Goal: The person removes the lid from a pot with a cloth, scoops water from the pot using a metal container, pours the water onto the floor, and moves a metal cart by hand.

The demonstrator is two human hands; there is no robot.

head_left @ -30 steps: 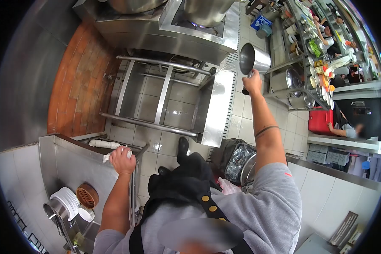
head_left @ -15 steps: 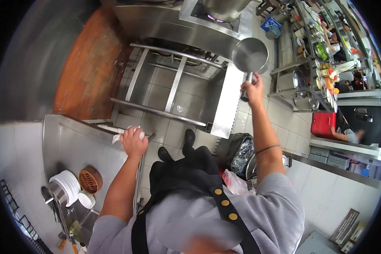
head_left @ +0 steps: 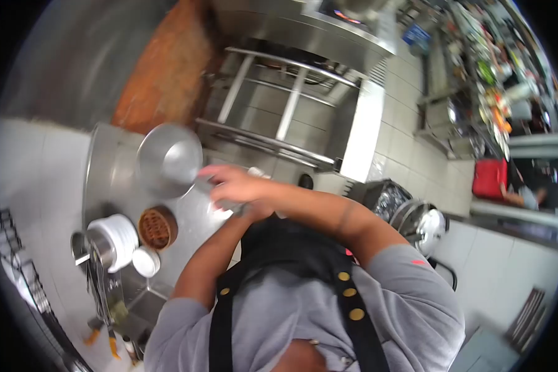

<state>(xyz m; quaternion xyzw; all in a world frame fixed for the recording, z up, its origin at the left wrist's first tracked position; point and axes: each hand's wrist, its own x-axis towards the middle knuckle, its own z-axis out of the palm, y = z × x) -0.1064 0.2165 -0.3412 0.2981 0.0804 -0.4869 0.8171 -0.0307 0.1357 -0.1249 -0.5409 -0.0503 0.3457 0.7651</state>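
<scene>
In my right hand [head_left: 232,186] is the handle of a metal saucepan [head_left: 167,158], its fingers closed and slightly blurred. The pan is tilted with its round inside facing me, above the steel counter [head_left: 115,146] on the left. My left hand [head_left: 261,212] is crossed under my right forearm, so its fingers are mostly hidden. A bit of white cloth [head_left: 258,172] shows past the forearm, at that hand. Nearest the pan on the counter are a round brown steamer basket [head_left: 157,227], a stack of white plates [head_left: 119,239] and a white bowl [head_left: 146,262].
Ahead stands a steel frame [head_left: 289,102] with open bars near a lit burner [head_left: 347,15]. A bin with a black bag [head_left: 390,201] and a lidded metal pot [head_left: 425,226] are at my right. Shelves [head_left: 440,111] with food line the far right, where another person's arm shows.
My right hand has swung the saucepan from the right across to the left counter. My left hand has drawn in toward my body with the cloth, beneath the right forearm. The view has shifted left.
</scene>
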